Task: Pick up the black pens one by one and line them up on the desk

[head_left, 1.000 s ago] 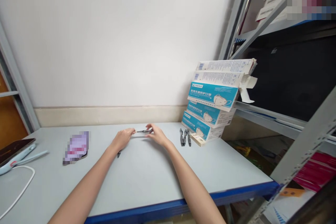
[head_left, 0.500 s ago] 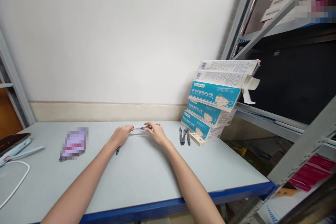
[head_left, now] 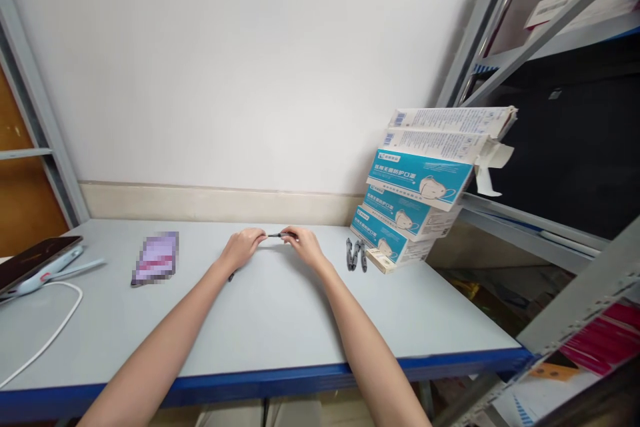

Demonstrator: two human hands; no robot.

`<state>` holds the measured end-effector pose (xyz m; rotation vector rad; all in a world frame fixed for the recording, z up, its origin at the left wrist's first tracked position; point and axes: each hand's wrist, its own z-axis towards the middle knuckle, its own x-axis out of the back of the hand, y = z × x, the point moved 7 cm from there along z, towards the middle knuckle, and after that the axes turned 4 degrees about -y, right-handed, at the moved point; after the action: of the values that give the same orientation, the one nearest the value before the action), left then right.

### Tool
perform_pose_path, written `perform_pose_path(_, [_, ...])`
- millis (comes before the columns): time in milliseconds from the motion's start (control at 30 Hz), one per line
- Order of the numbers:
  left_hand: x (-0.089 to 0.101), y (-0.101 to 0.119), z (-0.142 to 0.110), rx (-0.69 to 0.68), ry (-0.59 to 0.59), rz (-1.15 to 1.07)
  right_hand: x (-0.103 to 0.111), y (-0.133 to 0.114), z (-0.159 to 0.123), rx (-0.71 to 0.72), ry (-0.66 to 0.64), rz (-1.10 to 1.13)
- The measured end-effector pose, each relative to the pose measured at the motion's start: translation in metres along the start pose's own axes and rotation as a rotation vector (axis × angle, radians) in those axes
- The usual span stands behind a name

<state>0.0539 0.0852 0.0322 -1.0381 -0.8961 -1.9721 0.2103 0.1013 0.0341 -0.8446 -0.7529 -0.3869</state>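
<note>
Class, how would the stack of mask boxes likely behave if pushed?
The stack of mask boxes would probably slide apart or topple, as its layers sit out of line. It may dent easily, looking like thin cardboard. The white flap hanging at its right end looks thin, so likely floppy.

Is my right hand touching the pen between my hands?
Touching. The head view shows the right hand with its thumb and fingers closed around the dark end of the pen.

The 2 forearms (head_left: 173,337), bare as far as they show, are slender, tapering to narrow wrists (head_left: 323,265); the hands (head_left: 243,247) are bare too.
</note>
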Motion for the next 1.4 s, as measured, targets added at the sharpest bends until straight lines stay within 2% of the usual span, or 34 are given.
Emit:
perform_pose_path(133, [0.005, -0.017, 0.004, 0.111, 0.035, -0.160, 0.006, 0.001, 0.000, -0.029, 0.011, -0.017])
perform_pose_path(233, [-0.009, -0.030, 0.008, 0.150, -0.131, -0.231, 0.008, -0.001, 0.001, 0.004, 0.035, -0.059])
perform_pose_path(300, [-0.013, -0.031, 0.009, 0.122, -0.171, -0.222, 0.007, -0.002, 0.002, 0.020, 0.041, -0.096])
perform_pose_path(367, [-0.006, -0.028, 0.008, 0.090, -0.084, -0.131, 0.003, 0.005, 0.003, -0.037, 0.003, -0.116])
perform_pose_path(467, [0.004, -0.015, 0.004, 0.029, 0.018, 0.028, -0.005, 0.021, 0.002, -0.201, -0.107, -0.071])
perform_pose_path(533, [0.007, -0.012, 0.002, 0.039, 0.038, 0.005, -0.006, 0.026, 0.000, -0.244, -0.135, -0.023])
perform_pose_path(567, [0.007, -0.016, 0.002, 0.088, 0.046, -0.051, -0.005, 0.025, 0.000, -0.235, -0.124, -0.011])
perform_pose_path(600, [0.005, -0.021, 0.003, 0.143, 0.029, -0.131, -0.003, 0.023, 0.000, -0.211, -0.107, -0.011])
perform_pose_path(667, [-0.008, -0.028, 0.006, 0.201, -0.109, -0.317, 0.000, 0.015, 0.000, -0.156, -0.090, -0.052])
perform_pose_path(767, [-0.022, -0.030, 0.008, 0.176, -0.274, -0.485, -0.001, 0.006, 0.000, -0.136, -0.109, -0.176])
perform_pose_path(833, [-0.018, -0.026, 0.009, 0.133, -0.248, -0.397, -0.001, 0.007, -0.001, -0.169, -0.133, -0.241])
perform_pose_path(933, [-0.004, -0.009, 0.009, -0.001, -0.098, -0.036, -0.004, 0.018, -0.005, -0.294, -0.257, -0.215])
perform_pose_path(1000, [-0.002, 0.007, 0.006, -0.105, -0.044, 0.178, -0.005, 0.024, -0.008, -0.357, -0.326, -0.205])
perform_pose_path(1067, [-0.006, 0.018, 0.003, -0.181, -0.032, 0.307, 0.000, 0.018, -0.007, -0.315, -0.242, -0.295])
perform_pose_path(1133, [-0.009, 0.025, 0.000, -0.219, 0.002, 0.369, 0.001, 0.000, -0.004, -0.178, -0.103, -0.371])
perform_pose_path(1167, [-0.010, 0.027, -0.001, -0.231, 0.024, 0.378, -0.003, -0.010, -0.004, -0.109, -0.079, -0.352])
perform_pose_path(1233, [-0.007, 0.029, -0.001, -0.233, 0.065, 0.356, -0.018, -0.021, -0.004, -0.063, -0.138, -0.224])
perform_pose_path(1300, [-0.002, 0.026, 0.000, -0.180, 0.094, 0.313, -0.024, -0.019, -0.003, -0.140, -0.148, -0.111])
perform_pose_path(1400, [0.010, 0.004, 0.002, 0.049, 0.104, 0.284, -0.006, 0.003, -0.001, -0.368, 0.024, 0.074])
